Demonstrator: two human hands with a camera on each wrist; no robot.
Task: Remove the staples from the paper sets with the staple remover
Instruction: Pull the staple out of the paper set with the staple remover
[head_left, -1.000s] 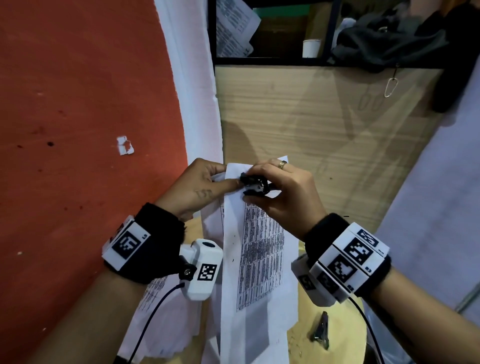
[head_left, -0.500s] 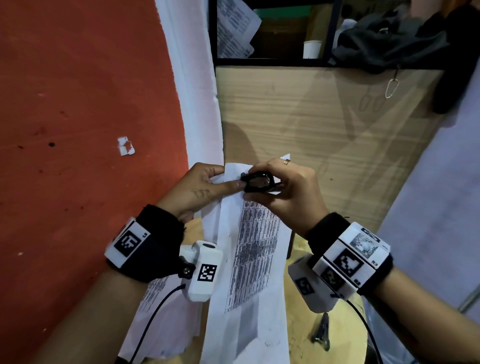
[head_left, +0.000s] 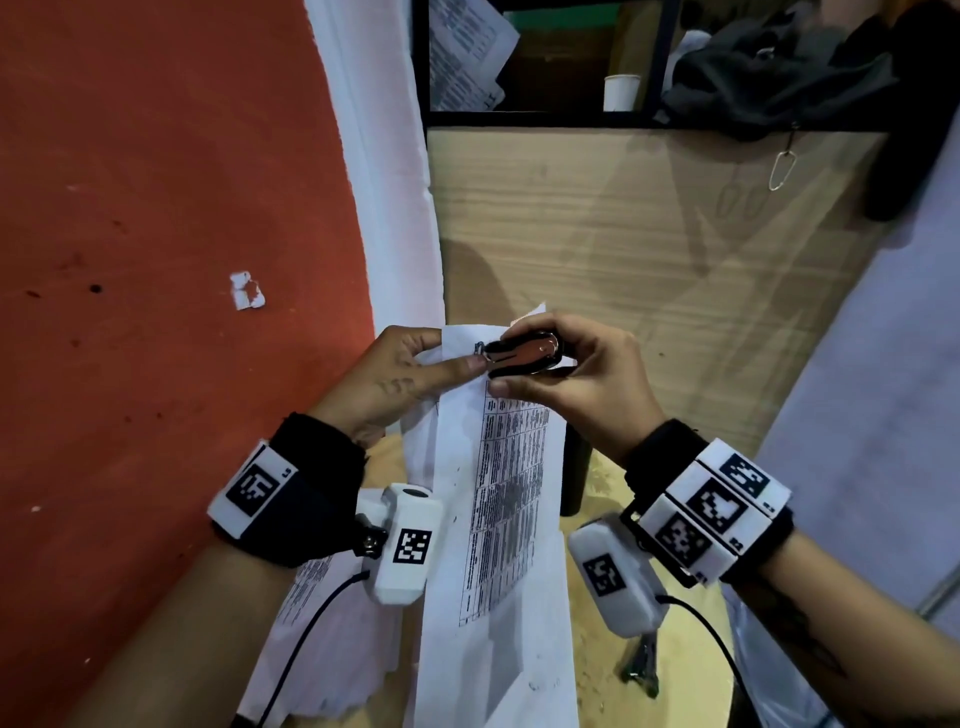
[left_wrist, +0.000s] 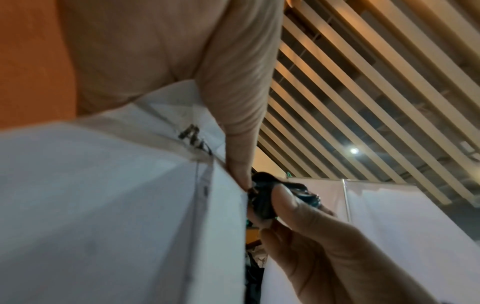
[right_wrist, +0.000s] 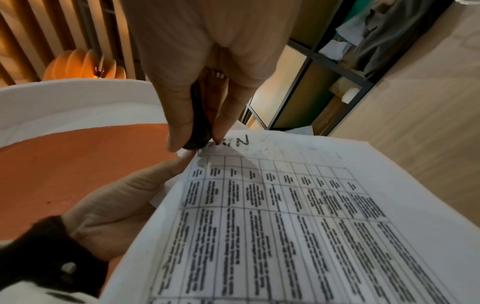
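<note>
A white paper set (head_left: 498, 509) printed with a table hangs in the air in front of me, also seen as the printed sheet (right_wrist: 298, 216) in the right wrist view. My left hand (head_left: 405, 374) pinches its top left corner, thumb on the front. My right hand (head_left: 566, 374) grips a black and silver staple remover (head_left: 524, 353), its claws set on the paper's top corner beside the left thumb. In the left wrist view the staple remover (left_wrist: 265, 197) sits at the sheet's edge under my right thumb. The staple itself is too small to tell.
A red surface (head_left: 156, 260) lies at the left and a wooden panel (head_left: 623, 234) behind the hands. More printed sheets (head_left: 311, 613) lie below the left wrist. A dark clip (head_left: 641, 670) rests on the wooden top at lower right. Shelves above hold a white cup (head_left: 621, 92) and dark cloth.
My right hand has turned the staple remover so its silver side faces up and its claws point left onto the corner. The paper has swung slightly.
</note>
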